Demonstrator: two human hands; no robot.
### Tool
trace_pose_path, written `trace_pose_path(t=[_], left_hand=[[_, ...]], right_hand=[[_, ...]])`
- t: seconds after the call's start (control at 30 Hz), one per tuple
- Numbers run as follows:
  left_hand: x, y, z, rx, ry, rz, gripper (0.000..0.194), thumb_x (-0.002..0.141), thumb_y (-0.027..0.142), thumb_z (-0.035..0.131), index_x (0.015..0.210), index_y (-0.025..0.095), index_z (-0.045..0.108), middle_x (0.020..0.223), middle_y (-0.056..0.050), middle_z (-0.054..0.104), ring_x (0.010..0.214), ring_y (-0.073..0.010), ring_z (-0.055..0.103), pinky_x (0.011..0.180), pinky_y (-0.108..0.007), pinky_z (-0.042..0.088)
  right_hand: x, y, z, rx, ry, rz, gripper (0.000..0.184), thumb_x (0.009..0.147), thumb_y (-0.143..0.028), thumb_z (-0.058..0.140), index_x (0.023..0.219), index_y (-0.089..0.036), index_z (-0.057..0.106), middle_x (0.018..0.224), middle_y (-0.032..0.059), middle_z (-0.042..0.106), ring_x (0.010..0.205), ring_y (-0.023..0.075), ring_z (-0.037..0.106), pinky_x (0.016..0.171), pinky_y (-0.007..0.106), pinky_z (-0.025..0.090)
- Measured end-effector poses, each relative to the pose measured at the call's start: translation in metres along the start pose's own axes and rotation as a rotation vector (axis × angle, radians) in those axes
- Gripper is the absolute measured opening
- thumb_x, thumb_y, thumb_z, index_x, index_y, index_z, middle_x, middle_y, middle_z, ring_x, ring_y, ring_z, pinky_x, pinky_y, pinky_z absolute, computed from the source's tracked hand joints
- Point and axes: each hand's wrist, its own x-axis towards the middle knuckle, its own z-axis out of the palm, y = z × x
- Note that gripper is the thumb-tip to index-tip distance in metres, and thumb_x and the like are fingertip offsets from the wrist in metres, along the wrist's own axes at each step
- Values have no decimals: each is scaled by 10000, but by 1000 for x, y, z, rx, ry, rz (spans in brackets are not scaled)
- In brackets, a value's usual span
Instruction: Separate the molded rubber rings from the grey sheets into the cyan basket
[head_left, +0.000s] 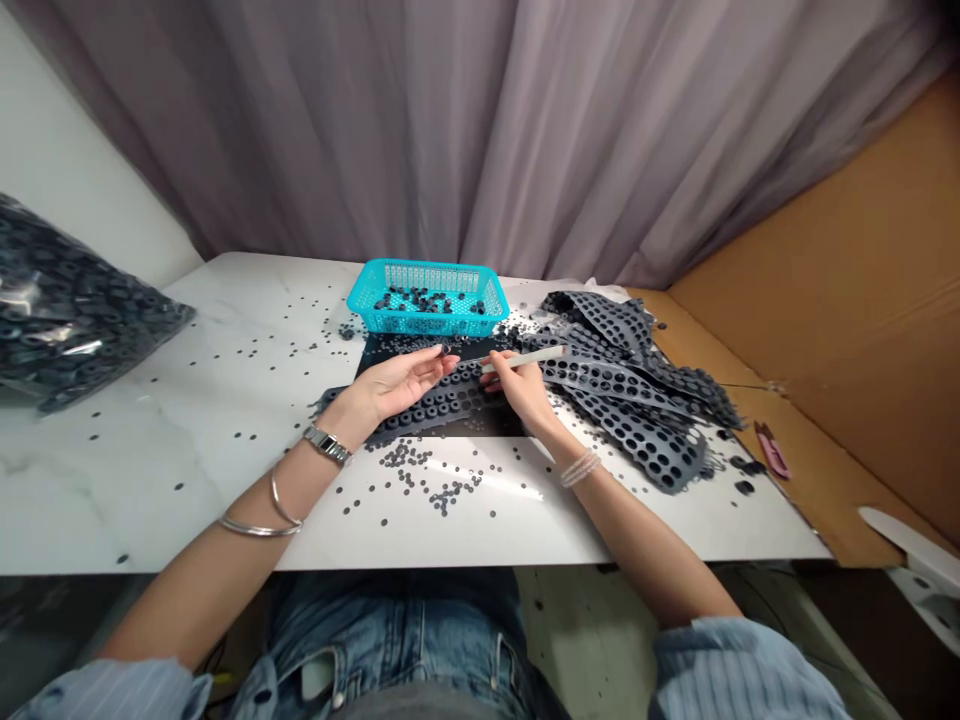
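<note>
My left hand (405,384) is turned palm up over the dark perforated sheet, pinching a small black ring-like piece (445,350) between thumb and finger. The other fingers are loosely curled. Close by on the right, my right hand (519,386) is closed around a slim white pen-like tool (534,357), whose thin tip points left toward the left hand. Beneath both hands lies the dark grey sheet (450,405), with rows of raised rings on its left part. Under that sheet is a black mat (472,428).
A turquoise basket (429,324) holding black pieces stands behind my hands. Punched-out grey sheets (637,400) are heaped at the right. Small black discs (450,495) are scattered over the white table (247,400). A bulging clear bag (75,310) sits left; pink-handled snips (772,452) lie right.
</note>
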Motion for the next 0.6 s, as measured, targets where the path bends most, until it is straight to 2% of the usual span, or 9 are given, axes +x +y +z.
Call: trace_pose_path(t=[0.13,0.23,0.33,0.4,0.47,0.6], left_hand=[[-3,0,3,-52,-18,-13,70,838,62,576,867,61,640,993,-202,693,953,-201,678,832,-242,573],[-3,1,2,-92,-28,-24,217,732,-54,489,877,55,608,998,-220,673,973,-216,665,796,-254,574],[0,-1,-3,-121,-15,-28,381,581,-65,449,915,56,589,921,-177,648,830,-178,651,649,-231,560],[1,-2,-4,-128,-8,-33,454,543,-40,456,968,49,586,908,-160,630,753,-159,620,581,-227,534],[2,-4,-4,-131,-20,-50,506,558,-16,471,1051,23,575,973,-189,627,788,-177,617,614,-253,543],[-1,-4,1,-164,-70,-101,561,683,84,476,1234,-19,489,1187,-269,582,1052,-283,612,809,-348,567]], right_hand=[[9,-17,-1,95,39,16,329,852,-457,499,810,-159,632,670,50,635,641,162,654,526,255,563],[7,-22,2,197,52,22,309,841,-440,513,770,-158,619,665,41,618,590,150,634,474,245,546],[-6,-19,5,177,-45,37,322,842,-451,520,742,-158,610,631,32,610,556,143,627,449,230,534],[-16,-15,7,137,-122,54,323,832,-450,545,726,-154,616,600,31,609,534,144,626,440,225,530],[-23,-13,9,114,-160,63,318,825,-442,565,721,-149,630,580,32,611,517,145,626,440,226,532],[-26,-16,10,88,-179,47,316,838,-439,558,743,-151,646,590,25,615,503,131,615,450,220,536]])
